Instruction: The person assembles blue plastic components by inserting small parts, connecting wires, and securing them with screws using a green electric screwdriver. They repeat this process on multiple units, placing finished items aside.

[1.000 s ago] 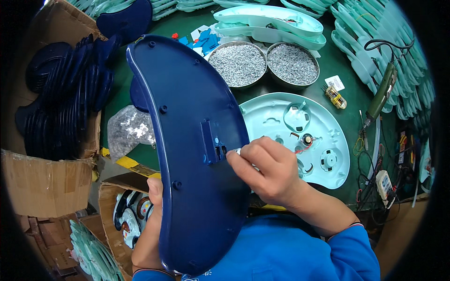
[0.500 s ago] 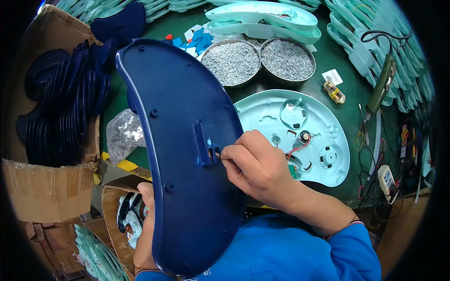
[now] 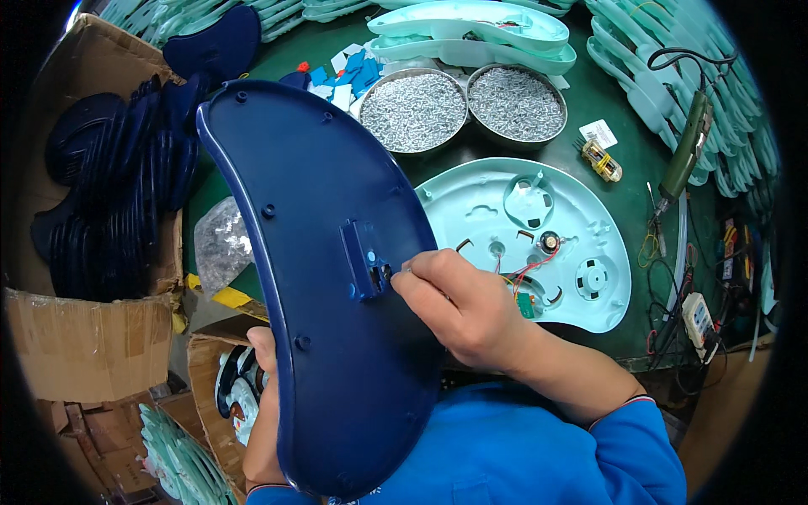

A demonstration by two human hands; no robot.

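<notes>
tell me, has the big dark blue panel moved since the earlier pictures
Yes. Judged against the left round bowl, the dark blue panel has shifted slightly down the picture and a little to the left.

Right hand (image 3: 461,305) pinches; left hand (image 3: 263,349) holds thumb upright.

The dark-blue panel (image 3: 337,370) is a glossy crescent with short posts (image 3: 268,210) and a raised box (image 3: 362,257). It is held up lengthwise, top leaning left.
</notes>
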